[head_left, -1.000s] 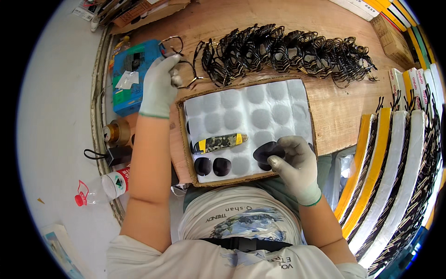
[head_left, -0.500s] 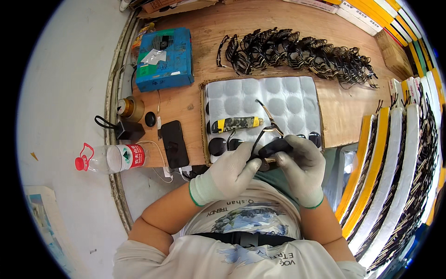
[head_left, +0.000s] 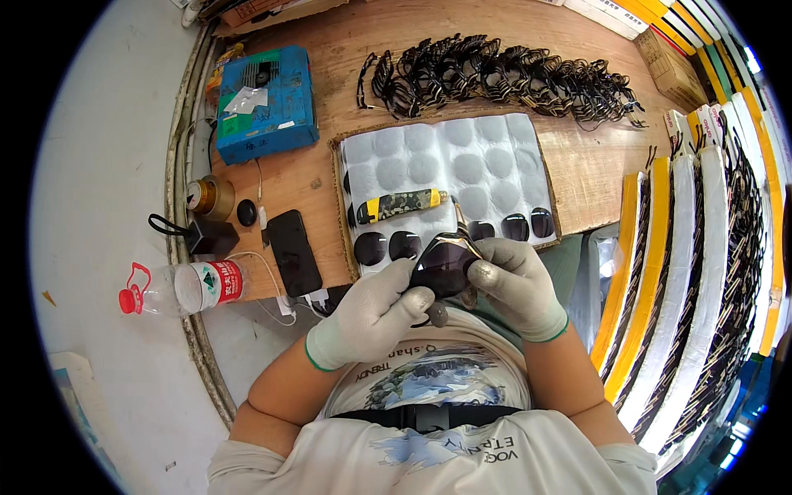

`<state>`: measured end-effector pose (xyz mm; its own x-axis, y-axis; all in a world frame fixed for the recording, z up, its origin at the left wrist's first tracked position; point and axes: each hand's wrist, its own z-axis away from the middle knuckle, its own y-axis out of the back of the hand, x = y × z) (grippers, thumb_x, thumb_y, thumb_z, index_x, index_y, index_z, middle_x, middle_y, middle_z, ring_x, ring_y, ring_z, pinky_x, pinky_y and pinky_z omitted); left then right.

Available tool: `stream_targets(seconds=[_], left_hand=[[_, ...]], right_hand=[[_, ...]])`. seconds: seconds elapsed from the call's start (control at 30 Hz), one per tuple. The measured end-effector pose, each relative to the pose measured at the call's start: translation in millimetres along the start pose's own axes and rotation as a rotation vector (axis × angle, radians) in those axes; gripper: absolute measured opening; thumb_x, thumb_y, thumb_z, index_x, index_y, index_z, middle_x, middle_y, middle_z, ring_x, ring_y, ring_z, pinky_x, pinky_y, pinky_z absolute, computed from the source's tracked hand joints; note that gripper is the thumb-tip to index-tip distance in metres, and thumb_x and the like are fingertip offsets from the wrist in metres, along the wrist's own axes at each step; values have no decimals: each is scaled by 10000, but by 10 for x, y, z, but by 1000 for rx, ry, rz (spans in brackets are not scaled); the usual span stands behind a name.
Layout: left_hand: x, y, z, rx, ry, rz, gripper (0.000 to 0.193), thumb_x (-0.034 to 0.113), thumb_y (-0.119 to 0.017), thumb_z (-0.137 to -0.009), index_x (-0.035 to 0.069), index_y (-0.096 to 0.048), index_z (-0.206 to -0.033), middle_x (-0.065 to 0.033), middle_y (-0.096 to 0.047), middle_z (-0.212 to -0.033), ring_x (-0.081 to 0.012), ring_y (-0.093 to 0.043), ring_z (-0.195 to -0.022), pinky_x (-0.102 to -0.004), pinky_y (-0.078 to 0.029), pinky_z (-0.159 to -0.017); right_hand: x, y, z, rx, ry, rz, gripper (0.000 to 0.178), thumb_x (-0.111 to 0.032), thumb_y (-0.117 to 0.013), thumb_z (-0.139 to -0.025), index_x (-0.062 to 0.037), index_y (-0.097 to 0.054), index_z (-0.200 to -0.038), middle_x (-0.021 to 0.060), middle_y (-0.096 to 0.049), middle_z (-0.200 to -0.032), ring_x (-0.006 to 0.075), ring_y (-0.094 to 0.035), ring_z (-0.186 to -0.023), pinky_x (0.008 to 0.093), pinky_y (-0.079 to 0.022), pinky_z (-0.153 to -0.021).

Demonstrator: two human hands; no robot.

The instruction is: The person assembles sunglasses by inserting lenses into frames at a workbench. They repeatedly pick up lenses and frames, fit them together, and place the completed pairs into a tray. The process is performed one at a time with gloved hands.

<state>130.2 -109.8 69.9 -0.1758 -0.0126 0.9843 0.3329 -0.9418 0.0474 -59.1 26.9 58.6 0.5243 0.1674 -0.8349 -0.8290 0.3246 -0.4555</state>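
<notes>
Both my hands wear pale grey knitted gloves. Between them, over the front edge of a shallow carton (head_left: 337,194), is a pair of sunglasses (head_left: 443,269) with a dark lens turned up and a temple pointing away. My left hand (head_left: 375,311) is closed on its left side, the thumb at the lens's lower edge. My right hand (head_left: 513,285) pinches its right side, and its thumb and fingertips look smudged dark. Loose dark lenses (head_left: 370,247) lie along the carton's front, on white dimpled paper (head_left: 425,169). A yellow and camouflage-patterned utility knife (head_left: 404,205) rests on that paper.
Behind the carton lies a long row of sunglass frames (head_left: 495,78). To the left are a blue box (head_left: 268,103), a phone (head_left: 294,252), a tape roll (head_left: 216,198) and a plastic bottle (head_left: 186,287). Foam-lined trays full of frames (head_left: 652,280) stand close on the right.
The sunglasses have turned, so a dark lens now faces up between my hands. My left hand has come in under that lens. The whole view has shifted slightly.
</notes>
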Motion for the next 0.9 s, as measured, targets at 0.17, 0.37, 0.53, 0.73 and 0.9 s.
stream_targets(seconds=[0.17, 0.37, 0.53, 0.73, 0.9], left_hand=[[69, -41, 21, 90, -57, -92, 316, 244, -493, -1044, -53, -600, -1062, -119, -708, -770, -196, -671, -673, -326, -537, -642], [153, -105, 43, 84, -150, -266, 407, 286, -471, -1047, -90, -614, -1107, -151, -727, -776, -182, -738, -717, -297, -581, -654], [124, -113, 52, 82, -83, -197, 420, 298, -467, -1047, -86, -612, -1130, -142, -725, -852, -166, -729, -726, -295, -578, -654], [187, -63, 14, -41, 118, 121, 410, 283, -473, -1017, -63, -592, -1201, -108, -687, -958, -131, -671, -738, -285, -551, -666], [223, -24, 17, -87, 122, 1, 405, 212, -514, -1009, -80, -530, -1288, -118, -692, -913, -151, -678, -758, -308, -549, -704]], right_hand=[[80, -18, 5, 14, -14, -10, 286, -226, -637, -991, 41, -668, -894, 27, -608, -729, 90, -532, -678, 256, -429, -624], [70, 16, 49, 4, -77, -2, 298, -243, -634, -996, 24, -666, -867, 12, -595, -712, 72, -502, -661, 244, -408, -606], [79, -105, 100, 84, -26, 55, 286, -228, -626, -1002, 20, -663, -867, -6, -576, -711, 58, -480, -662, 243, -390, -591], [-161, -116, 260, -13, 74, 396, 192, -116, -604, -961, 30, -620, -838, 13, -486, -673, 81, -409, -654, 296, -368, -578], [-157, -156, 292, 26, 149, 470, 182, -120, -678, -918, 57, -653, -946, 68, -594, -757, 103, -528, -700, 300, -455, -620]])
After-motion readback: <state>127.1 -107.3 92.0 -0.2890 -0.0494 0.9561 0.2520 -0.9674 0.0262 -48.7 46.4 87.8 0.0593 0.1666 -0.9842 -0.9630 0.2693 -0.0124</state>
